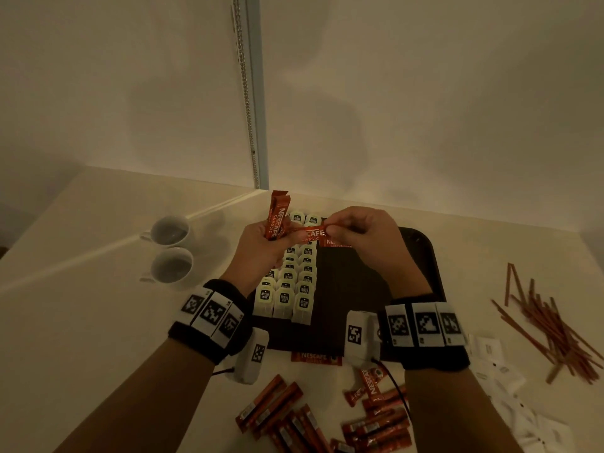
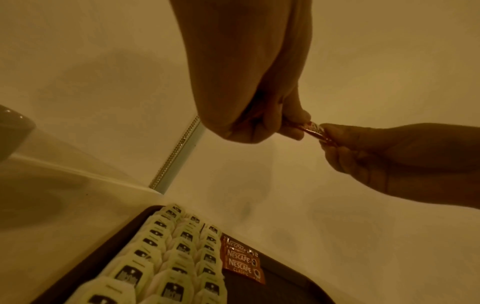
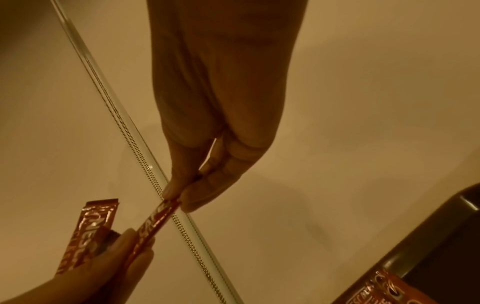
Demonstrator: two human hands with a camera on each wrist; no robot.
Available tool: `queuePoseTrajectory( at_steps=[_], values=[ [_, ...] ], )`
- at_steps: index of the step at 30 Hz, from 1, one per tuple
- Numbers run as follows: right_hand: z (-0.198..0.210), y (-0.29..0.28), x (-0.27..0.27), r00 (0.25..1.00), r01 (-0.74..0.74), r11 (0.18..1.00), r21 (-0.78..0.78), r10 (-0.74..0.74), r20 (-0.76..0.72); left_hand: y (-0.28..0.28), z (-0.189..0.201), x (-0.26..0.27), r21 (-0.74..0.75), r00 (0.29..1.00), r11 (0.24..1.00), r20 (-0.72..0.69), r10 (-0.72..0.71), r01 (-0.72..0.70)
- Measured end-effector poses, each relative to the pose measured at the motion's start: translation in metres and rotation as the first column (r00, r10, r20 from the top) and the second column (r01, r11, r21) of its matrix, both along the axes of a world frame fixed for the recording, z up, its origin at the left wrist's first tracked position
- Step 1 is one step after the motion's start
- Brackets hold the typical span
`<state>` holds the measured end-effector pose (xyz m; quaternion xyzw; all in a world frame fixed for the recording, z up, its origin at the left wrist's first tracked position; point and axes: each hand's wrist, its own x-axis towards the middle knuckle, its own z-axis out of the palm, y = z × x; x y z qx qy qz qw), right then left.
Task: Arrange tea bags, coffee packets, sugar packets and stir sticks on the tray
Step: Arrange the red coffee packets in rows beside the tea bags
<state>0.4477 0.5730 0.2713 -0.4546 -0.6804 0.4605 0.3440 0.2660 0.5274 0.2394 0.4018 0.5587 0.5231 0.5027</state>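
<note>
Both hands raised above the far half of the dark brown tray [image 1: 421,256], which sits mid-worktop against the wall edge.

Left hand [image 1: 261,246]: fingers curled round a small bunch of Nescafé coffee sticks [image 1: 277,217], their tops standing upright above the fist. Right hand [image 1: 356,233]: thumb and forefinger pinch one end of a single coffee stick [image 1: 310,231] that lies crosswise between the two hands; its other end sits at the left hand's fingertips (right wrist view shows the stick running from one pinch straight to the other fist).

On the tray: tea bags [image 1: 287,289] in three overlapping columns along the left edge, running from near edge to far edge. Just right of them, at the far end, a few coffee sticks already laid flat [image 2: 242,261], overlapping, labels up.

Worktop, near edge: loose coffee sticks [image 1: 376,426] scattered in a heap, one lying just off the tray's near edge. Right of the tray: brown stir sticks [image 1: 552,328] in a loose pile; white sugar packets [image 1: 510,380] toward the near right corner. Left of the tray: two white cups [image 1: 171,250], one behind the other, well apart from it.
</note>
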Motion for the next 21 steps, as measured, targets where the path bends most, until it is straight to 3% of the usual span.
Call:
queuePoseTrajectory(
  at_steps=[7, 10, 14, 21],
  values=[
    [-0.047, 0.043, 0.038, 0.966, 0.241, 0.97, -0.044, -0.235, 0.104, 0.006, -0.01, -0.014, -0.145, 0.989, 0.985, 0.095, 0.111, -0.097],
    [-0.09, 0.056, 0.053, 0.944, 0.278, 0.951, -0.134, -0.244, 0.221, 0.007, -0.014, -0.022, -0.215, 0.971, 0.97, 0.185, 0.153, -0.112],
    [-0.135, 0.066, 0.057, 0.932, 0.282, 0.926, -0.251, -0.202, 0.302, 0.007, -0.019, -0.028, -0.256, 0.968, 0.962, 0.204, 0.149, -0.094],
    [-0.159, 0.079, 0.038, 0.887, 0.362, 0.901, -0.24, -0.254, 0.385, 0.009, -0.024, -0.032, -0.293, 0.97, 0.951, 0.181, 0.159, -0.101]
  ],
)
